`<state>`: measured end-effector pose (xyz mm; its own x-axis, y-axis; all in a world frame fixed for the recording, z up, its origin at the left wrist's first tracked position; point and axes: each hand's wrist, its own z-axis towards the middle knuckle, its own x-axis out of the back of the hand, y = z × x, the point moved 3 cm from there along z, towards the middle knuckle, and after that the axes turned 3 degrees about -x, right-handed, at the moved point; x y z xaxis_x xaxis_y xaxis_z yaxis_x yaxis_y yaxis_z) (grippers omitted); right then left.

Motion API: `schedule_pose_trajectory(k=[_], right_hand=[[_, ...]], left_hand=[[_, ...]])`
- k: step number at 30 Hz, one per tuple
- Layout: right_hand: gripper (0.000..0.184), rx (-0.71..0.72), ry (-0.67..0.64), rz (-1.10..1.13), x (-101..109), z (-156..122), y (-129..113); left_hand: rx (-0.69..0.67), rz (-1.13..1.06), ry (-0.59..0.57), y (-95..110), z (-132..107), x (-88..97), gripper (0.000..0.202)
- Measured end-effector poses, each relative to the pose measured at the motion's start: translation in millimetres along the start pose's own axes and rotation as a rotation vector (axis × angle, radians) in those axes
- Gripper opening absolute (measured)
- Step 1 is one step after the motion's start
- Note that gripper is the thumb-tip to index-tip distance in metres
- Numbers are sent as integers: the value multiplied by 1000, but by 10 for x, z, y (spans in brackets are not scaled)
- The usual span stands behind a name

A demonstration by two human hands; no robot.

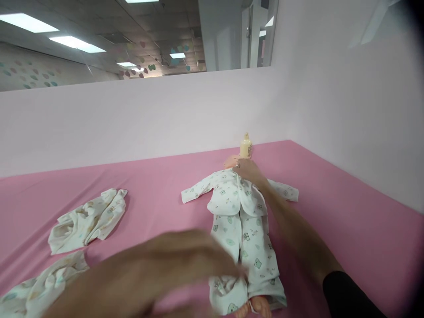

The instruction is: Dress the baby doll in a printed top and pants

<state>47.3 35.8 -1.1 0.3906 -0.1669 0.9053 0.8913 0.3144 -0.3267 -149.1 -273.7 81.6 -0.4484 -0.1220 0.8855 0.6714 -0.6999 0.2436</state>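
A baby doll (232, 160) lies on its back on the pink surface (347, 212), dressed in a white printed top (232, 194) and matching trousers (251, 251). My right hand (248, 171) reaches to the doll's neck, fingers closed around the collar of the top. My left hand (159, 274) is close to the camera and blurred, its fingertips at the lower trouser leg (228, 291) near the doll's bare feet (255, 307).
Two crumpled white printed garments lie at the left, one (88, 218) farther back and one (39, 285) at the near edge. A cream bottle (245, 146) stands behind the doll's head. Pale walls (347, 110) close off the back and right.
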Motion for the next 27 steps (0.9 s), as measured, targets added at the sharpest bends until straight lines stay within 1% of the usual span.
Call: schedule_pose_trajectory(k=[1,2,4,6,8,10,12,15,19,23,25,27], right_hand=[[17,20,-9,41,-3,14,26],[17,45,-19,83,-4,25,52],[17,100,-39,164,-3,36,104],[19,155,-58,221,-2,39,151],[20,192,-87,293,-8,43,192],[20,192,-133,415,-23,51,225],[19,176,-170,527,-36,59,242],[17,172,-179,563,-30,56,232],[17,168,-176,555,7,31,208],[20,164,-99,463,47,21,194],[25,172,-75,384,58,23,182],[30,167,-70,332,75,27,174]], left_hand=[[3,-33,-71,-90,219,-29,34],[31,-48,-99,-212,462,-81,34],[106,-62,-6,-527,967,-247,34],[187,-55,90,-882,1411,-507,32],[310,-4,101,-1216,1734,-800,31],[381,53,77,-1451,1933,-1044,25],[380,38,44,-1572,2032,-1215,24],[378,22,55,-1634,2061,-1343,24],[403,60,103,-1673,2044,-1432,19],[383,27,177,-1710,2040,-1504,17],[384,-1,209,-1715,2030,-1507,18],[389,-34,239,-1715,2007,-1470,21]])
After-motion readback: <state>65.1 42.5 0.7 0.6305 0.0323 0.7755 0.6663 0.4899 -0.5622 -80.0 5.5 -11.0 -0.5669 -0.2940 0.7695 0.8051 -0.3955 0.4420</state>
